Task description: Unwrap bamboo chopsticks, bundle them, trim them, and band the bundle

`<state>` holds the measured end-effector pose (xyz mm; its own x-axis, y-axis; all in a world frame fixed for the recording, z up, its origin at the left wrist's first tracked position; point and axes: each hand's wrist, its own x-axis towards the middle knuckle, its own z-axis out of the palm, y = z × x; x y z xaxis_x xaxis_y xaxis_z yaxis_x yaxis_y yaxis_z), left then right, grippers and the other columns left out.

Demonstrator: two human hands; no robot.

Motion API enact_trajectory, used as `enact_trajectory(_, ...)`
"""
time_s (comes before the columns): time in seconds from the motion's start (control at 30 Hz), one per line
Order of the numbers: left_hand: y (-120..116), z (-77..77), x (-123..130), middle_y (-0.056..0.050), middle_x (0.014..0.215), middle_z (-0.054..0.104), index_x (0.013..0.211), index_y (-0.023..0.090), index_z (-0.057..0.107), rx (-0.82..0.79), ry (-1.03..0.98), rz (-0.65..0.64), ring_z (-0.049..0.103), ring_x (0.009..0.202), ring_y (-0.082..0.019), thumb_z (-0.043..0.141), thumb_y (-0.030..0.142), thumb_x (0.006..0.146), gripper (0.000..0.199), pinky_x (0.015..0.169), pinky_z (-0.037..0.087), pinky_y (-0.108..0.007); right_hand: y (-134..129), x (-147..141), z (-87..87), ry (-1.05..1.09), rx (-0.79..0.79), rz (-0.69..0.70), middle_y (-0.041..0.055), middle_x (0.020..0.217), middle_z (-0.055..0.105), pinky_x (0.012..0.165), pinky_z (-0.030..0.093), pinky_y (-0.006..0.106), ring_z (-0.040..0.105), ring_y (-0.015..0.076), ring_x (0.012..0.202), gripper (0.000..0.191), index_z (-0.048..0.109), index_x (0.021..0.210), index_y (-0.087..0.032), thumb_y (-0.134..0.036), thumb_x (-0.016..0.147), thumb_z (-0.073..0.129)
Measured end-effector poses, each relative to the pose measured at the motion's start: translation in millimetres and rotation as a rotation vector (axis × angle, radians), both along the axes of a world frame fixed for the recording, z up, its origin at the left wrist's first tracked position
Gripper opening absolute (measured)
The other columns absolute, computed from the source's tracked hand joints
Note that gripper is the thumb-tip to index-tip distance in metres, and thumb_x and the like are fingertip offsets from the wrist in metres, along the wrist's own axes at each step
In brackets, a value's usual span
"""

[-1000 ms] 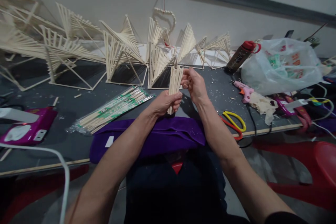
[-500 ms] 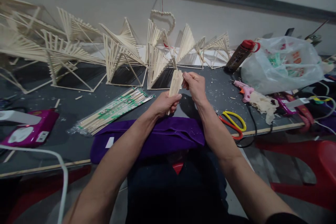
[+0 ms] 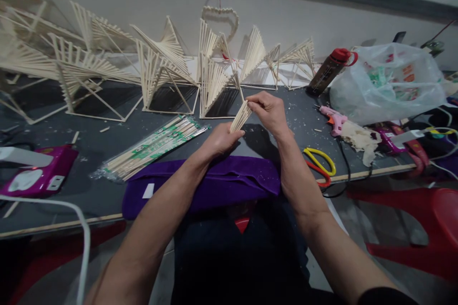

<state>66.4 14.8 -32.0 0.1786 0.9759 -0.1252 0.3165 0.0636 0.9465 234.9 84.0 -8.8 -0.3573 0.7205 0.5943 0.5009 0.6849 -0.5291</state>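
Observation:
My left hand (image 3: 222,139) is closed round the lower end of a bundle of thin wooden sticks (image 3: 240,118), which lie side by side and slant up to the right. At the upper end of the sticks, the fingertips of my right hand (image 3: 266,109) pinch together. Whether the sticks are joined is too small to tell. Just behind the hands stands a twisted wooden stick frame (image 3: 216,86). Under my forearms a purple cloth (image 3: 222,186) lies along the table edge. To the left is a clear packet of wooden chopsticks (image 3: 157,145) with green print.
More stick frames (image 3: 168,71) line the wall side. At right are a bottle (image 3: 329,71), a plastic bag (image 3: 388,81), a pink glue gun (image 3: 334,119) and scissors with yellow and red handles (image 3: 320,162). A magenta device (image 3: 39,171) sits at left; red stools (image 3: 411,195) stand below.
The stick bundle has turned from near upright to a slant, showing a narrower side. My right hand has shifted slightly up and right, and the view has moved a little.

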Motion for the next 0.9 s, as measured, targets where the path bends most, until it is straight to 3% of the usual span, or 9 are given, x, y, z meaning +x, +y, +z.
enact_trajectory(0.13,-1,1.5,1,0.006,0.042,0.040,0.060,0.020,0.041,-0.010,0.016,-0.003,0.034,0.036,-0.007,0.059,0.038,0.075,0.030,0.038,0.020,-0.022,-4,-5,0.7,-0.196,0.095,-0.138,0.0046,0.088,0.069,0.075,0.043,0.027,0.062,0.0166,0.087,0.023,0.069,0.094,-0.019,-0.023,0.090,0.047)
enact_trajectory(0.23,-3,1.8,3,0.006,0.042,0.041,0.061,0.019,0.042,-0.038,0.005,-0.035,0.034,0.035,-0.007,0.059,0.036,0.076,0.029,0.037,0.021,-0.021,-5,-8,-0.7,-0.213,0.112,-0.231,0.0051,0.087,0.069,0.074,0.042,0.028,0.062,0.0169,0.083,0.020,0.068,0.088,-0.018,-0.020,0.086,0.048)
enact_trajectory(0.33,-3,2.6,5,0.005,0.044,0.042,0.064,0.019,0.043,-0.084,-0.041,-0.050,0.035,0.035,-0.007,0.060,0.034,0.077,0.026,0.035,0.023,-0.020,0,-4,-1.6,-0.043,0.043,-0.281,0.0036,0.083,0.068,0.074,0.043,0.027,0.061,0.0148,0.078,0.017,0.065,0.081,-0.018,-0.016,0.082,0.048)
enact_trajectory(0.43,-1,4.2,4,0.006,0.047,0.041,0.068,0.020,0.042,-0.180,-0.201,-0.010,0.035,0.035,-0.006,0.062,0.033,0.077,0.025,0.035,0.025,-0.019,6,4,-1.3,0.272,-0.152,-0.308,0.0010,0.075,0.064,0.069,0.045,0.026,0.059,0.0120,0.070,0.018,0.061,0.082,-0.019,-0.023,0.087,0.044)
enact_trajectory(0.5,0,5.5,2,0.007,0.049,0.040,0.070,0.020,0.042,-0.230,-0.332,0.026,0.034,0.035,-0.005,0.065,0.034,0.076,0.027,0.035,0.026,-0.018,7,5,-0.8,0.450,-0.366,-0.237,0.0002,0.071,0.062,0.061,0.045,0.024,0.059,0.0110,0.063,0.024,0.059,0.082,-0.019,-0.035,0.089,0.044)
enact_trajectory(0.6,1,6.9,-1,0.007,0.050,0.040,0.071,0.019,0.043,-0.251,-0.437,0.033,0.034,0.036,-0.004,0.068,0.034,0.074,0.029,0.036,0.027,-0.017,0,-8,0.3,0.592,-0.686,0.037,0.0024,0.076,0.065,0.059,0.047,0.025,0.061,0.0120,0.064,0.038,0.059,0.084,-0.019,-0.056,0.083,0.052)
enact_trajectory(0.7,-1,6.4,1,0.007,0.050,0.041,0.069,0.018,0.046,-0.249,-0.462,-0.024,0.035,0.036,-0.004,0.070,0.034,0.073,0.029,0.036,0.028,-0.017,-13,-31,0.8,0.743,-0.819,0.248,0.0036,0.088,0.068,0.066,0.052,0.029,0.064,0.0141,0.073,0.052,0.057,0.099,-0.021,-0.065,0.071,0.063)
enact_trajectory(0.8,-5,5.9,7,0.005,0.047,0.042,0.061,0.017,0.046,-0.243,-0.451,-0.134,0.038,0.036,-0.005,0.071,0.037,0.072,0.034,0.036,0.028,-0.018,-20,-47,1.1,0.873,-0.865,0.250,-0.0006,0.076,0.063,0.063,0.051,0.028,0.061,0.0128,0.067,0.055,0.053,0.097,-0.022,-0.067,0.068,0.065)
enact_trajectory(0.9,-8,8.1,11,0.002,0.044,0.045,0.055,0.016,0.047,-0.254,-0.408,-0.230,0.041,0.035,-0.007,0.071,0.041,0.071,0.039,0.036,0.030,-0.019,-21,-49,4.3,0.889,-0.899,0.228,-0.0071,0.055,0.045,0.051,0.045,0.023,0.049,0.0094,0.050,0.050,0.050,0.084,-0.023,-0.072,0.076,0.053)
